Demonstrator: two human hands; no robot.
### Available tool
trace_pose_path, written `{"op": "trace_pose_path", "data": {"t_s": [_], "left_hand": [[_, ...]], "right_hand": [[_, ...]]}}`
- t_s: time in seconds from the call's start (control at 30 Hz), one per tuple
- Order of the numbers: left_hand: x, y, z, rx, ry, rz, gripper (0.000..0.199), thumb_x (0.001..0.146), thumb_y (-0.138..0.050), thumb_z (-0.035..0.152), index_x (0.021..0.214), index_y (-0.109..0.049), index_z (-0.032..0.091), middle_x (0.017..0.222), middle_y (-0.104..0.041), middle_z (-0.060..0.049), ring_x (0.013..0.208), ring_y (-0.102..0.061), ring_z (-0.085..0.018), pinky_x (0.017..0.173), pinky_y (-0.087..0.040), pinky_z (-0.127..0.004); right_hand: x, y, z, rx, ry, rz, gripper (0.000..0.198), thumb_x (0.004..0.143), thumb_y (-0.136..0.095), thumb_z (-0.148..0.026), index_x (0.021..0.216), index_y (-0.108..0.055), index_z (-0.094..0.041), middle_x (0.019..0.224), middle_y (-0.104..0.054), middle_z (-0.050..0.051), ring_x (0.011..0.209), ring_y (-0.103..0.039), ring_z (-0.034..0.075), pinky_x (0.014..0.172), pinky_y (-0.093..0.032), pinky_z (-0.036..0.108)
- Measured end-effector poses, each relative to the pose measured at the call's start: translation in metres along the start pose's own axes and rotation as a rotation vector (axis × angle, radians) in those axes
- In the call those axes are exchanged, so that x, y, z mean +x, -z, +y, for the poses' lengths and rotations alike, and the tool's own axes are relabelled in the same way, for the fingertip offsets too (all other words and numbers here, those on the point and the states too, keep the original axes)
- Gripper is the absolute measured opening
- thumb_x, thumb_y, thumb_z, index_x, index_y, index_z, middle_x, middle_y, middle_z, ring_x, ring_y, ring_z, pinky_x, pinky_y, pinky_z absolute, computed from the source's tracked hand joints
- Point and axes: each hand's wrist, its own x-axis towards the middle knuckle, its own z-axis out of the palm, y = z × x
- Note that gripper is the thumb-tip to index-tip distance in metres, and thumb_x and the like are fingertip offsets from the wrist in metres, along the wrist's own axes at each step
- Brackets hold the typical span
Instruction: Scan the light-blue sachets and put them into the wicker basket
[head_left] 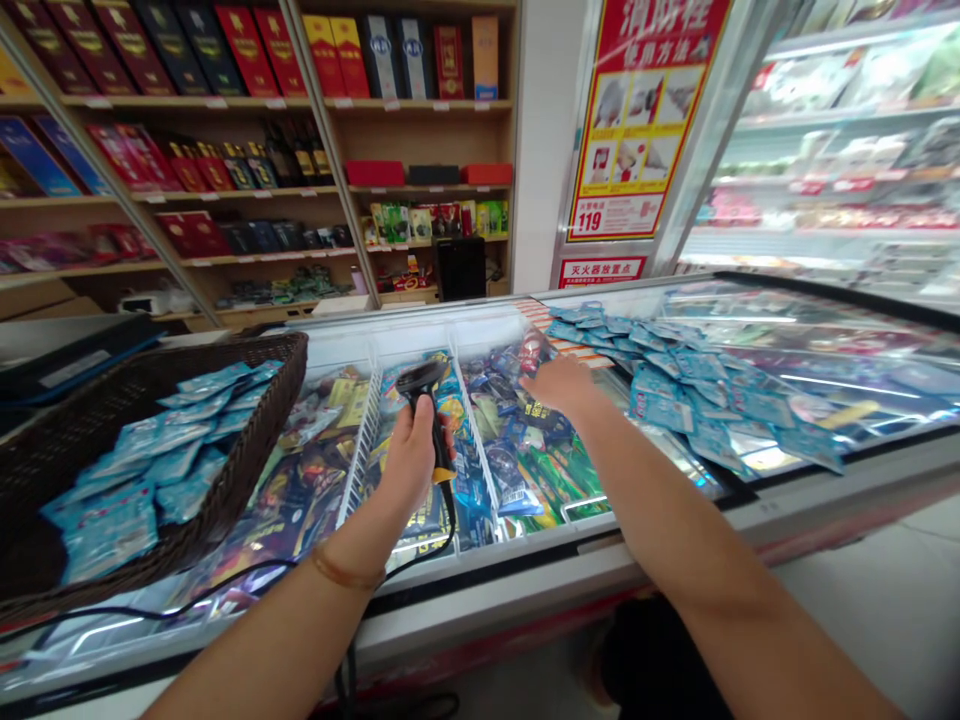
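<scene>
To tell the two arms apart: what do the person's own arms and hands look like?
Both forearms are bare, with no sleeve in view. The left hand and right hand are ungloved. A thin golden-brown bangle circles the left wrist; none shows on the right.

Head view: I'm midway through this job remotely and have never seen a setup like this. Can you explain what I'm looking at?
There's no robot here: these are a person's own bare hands, filmed by one camera worn on the head, looking forward and down. The left hand holds a black-and-yellow handheld scanner with a cord. The right hand is over a shop freezer, beside a small red item; I can't tell whether it grips it. Colourful packs lie inside the freezer. A pile of blue packets lies on its glass top at right, and similar ones sit in a brown basket at left.
</scene>
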Motion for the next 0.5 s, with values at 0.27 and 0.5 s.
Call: {"op": "trace_pose_path", "data": {"t_s": [0.27,0.5], "left_hand": [[0.001,-0.001,-0.002,0.034,-0.027,-0.001,0.060,0.077,-0.068,0.079,0.092,-0.051,0.022,0.067,-0.062,0.003,0.044,-0.057,-0.012,0.039,-0.042,-0.025],[-0.001,-0.007,-0.001,0.002,-0.074,-0.046,0.053,0.080,-0.072,0.069,0.095,-0.052,0.023,0.075,-0.064,0.003,0.048,-0.057,-0.010,0.042,-0.044,-0.024]], "right_hand": [[-0.025,-0.006,-0.040,-0.149,0.182,-0.026,0.035,0.096,-0.066,-0.044,0.113,-0.074,-0.015,0.132,-0.068,0.023,0.128,-0.061,0.040,0.109,-0.043,0.049],[0.001,-0.017,-0.001,-0.138,0.014,-0.046,0.052,0.084,-0.079,-0.053,0.120,-0.070,-0.016,0.140,-0.065,0.022,0.138,-0.053,0.041,0.115,-0.037,0.051]]}}
